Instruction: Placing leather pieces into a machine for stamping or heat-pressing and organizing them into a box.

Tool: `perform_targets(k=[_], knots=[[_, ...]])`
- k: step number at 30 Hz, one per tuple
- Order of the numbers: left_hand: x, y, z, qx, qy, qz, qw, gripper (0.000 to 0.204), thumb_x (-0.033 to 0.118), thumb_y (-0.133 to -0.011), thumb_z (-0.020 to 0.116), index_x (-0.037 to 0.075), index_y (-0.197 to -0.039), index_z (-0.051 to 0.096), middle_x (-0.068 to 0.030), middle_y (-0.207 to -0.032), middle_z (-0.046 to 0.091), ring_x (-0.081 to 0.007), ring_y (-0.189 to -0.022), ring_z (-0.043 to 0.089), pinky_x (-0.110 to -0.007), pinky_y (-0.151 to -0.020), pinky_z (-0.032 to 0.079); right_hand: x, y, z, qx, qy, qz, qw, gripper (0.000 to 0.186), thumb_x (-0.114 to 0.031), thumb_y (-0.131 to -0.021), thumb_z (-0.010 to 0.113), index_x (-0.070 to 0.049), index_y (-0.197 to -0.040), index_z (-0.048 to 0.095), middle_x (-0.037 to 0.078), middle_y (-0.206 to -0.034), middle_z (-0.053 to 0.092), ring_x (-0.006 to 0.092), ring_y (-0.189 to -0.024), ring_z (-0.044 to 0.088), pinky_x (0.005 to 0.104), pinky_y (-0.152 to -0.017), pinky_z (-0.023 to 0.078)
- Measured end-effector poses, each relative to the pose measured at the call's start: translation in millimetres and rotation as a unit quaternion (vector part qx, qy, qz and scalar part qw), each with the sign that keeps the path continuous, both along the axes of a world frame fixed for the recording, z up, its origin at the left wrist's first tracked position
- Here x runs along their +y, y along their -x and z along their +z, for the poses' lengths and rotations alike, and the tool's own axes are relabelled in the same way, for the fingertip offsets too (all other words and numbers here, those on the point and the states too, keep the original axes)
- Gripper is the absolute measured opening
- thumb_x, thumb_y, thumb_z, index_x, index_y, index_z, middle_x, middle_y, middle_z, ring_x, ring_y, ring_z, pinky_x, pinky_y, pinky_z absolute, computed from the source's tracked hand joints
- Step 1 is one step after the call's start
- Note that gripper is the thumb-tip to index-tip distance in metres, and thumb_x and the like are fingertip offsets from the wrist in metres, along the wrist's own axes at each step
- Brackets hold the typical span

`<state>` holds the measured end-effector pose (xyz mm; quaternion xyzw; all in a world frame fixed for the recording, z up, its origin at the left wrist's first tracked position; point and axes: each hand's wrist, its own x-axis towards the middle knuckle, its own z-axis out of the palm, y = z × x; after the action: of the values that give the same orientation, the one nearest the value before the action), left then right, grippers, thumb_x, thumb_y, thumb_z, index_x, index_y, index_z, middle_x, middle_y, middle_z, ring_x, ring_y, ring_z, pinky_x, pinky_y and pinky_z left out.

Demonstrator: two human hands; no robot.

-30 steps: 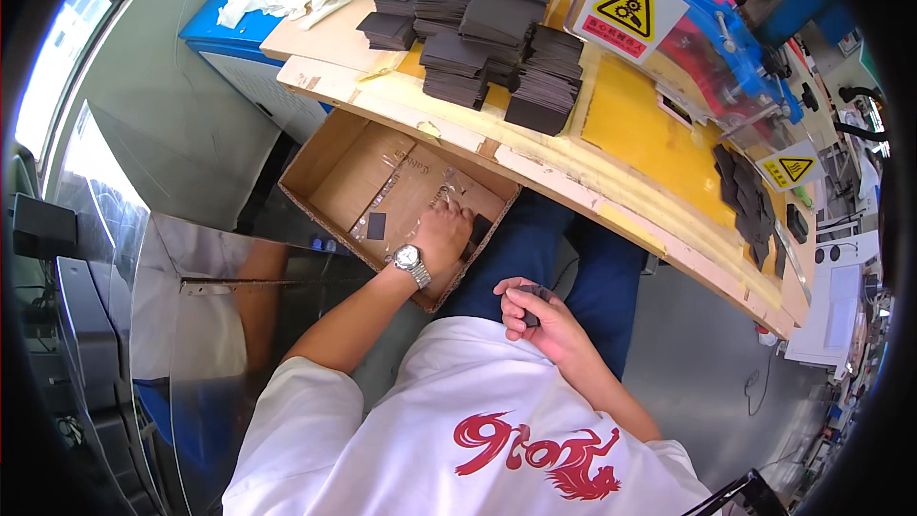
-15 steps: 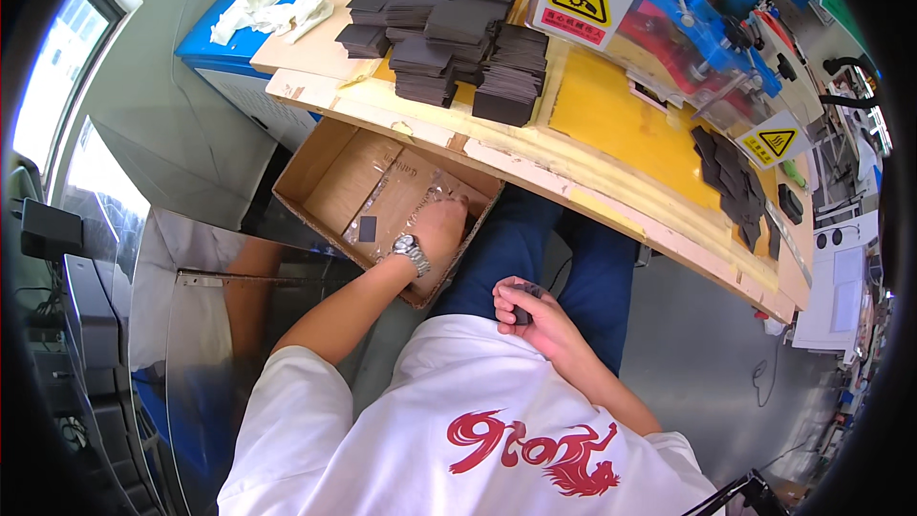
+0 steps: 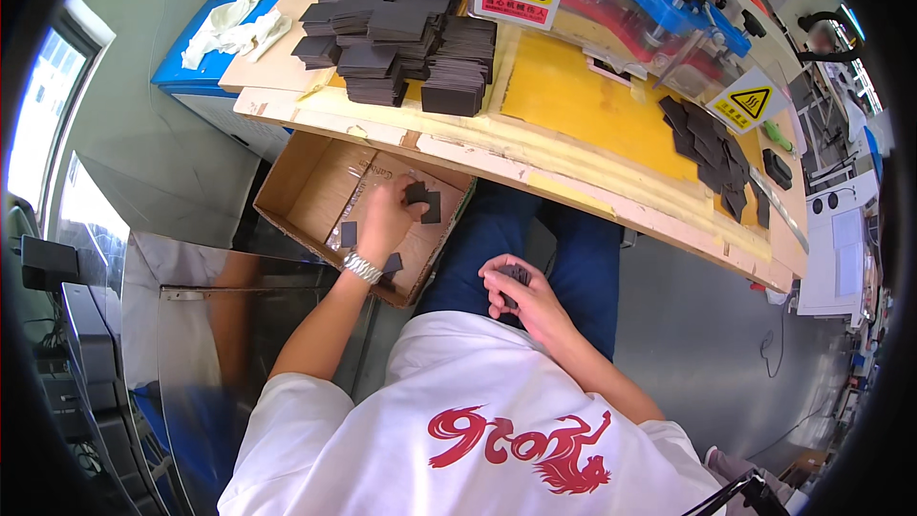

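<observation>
Inside an open cardboard box [image 3: 304, 175], my left hand [image 3: 384, 218], with a metal watch on its wrist, pinches a small black square piece [image 3: 415, 193]. Next to its fingertips lies another black piece [image 3: 433, 209]. Two more dark pieces are on the box's bottom, one dark square [image 3: 349, 234] beside the hand and one [image 3: 393, 264] near the wrist. Over my lap, my right hand [image 3: 537, 304] is closed round a small stack of dark pieces [image 3: 513, 279], partly hidden by the fingers.
Above the box runs the edge of a wooden worktable [image 3: 458, 159]. Stacks of black squares [image 3: 396, 24] stand on it, with loose black pieces [image 3: 709, 148] on a yellow sheet [image 3: 554, 96]. A blue machine with clear guards [image 3: 659, 14] stands at the back right.
My left hand has moved up and left within the box. More dark pieces now show in the box. The view has shifted slightly, and my right hand still grips its stack.
</observation>
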<state>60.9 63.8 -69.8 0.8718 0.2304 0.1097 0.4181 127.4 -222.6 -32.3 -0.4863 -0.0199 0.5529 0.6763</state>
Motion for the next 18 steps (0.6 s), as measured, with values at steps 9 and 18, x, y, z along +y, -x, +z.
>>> perform_targets(k=[9,18], knots=[[-63,38,88,-0.029,0.312,0.020,0.949,0.018,0.001,-0.101,0.073,-0.005,-0.117,0.070,-0.0067,-0.084,0.076,-0.0084,-0.072,0.071,-0.023,-0.064,0.053,55,-14,7,-0.339,0.035,0.001,0.940,0.017,-0.017,-0.102,0.079,-0.005,-0.109,0.069,-0.002,-0.087,0.066,0.0031,-0.064,0.051,0.0221,-0.053,0.040],[-46,46,82,-0.080,0.350,-0.008,0.933,0.011,0.002,-0.103,0.071,-0.004,-0.111,0.074,-0.0017,-0.099,0.076,-0.0072,-0.090,0.067,-0.024,-0.082,0.054,52,-22,11,-0.120,-0.056,-0.024,0.991,0.026,-0.027,-0.105,0.077,-0.008,-0.115,0.063,-0.002,-0.078,0.059,0.0099,-0.063,0.058,0.0255,-0.061,0.048]])
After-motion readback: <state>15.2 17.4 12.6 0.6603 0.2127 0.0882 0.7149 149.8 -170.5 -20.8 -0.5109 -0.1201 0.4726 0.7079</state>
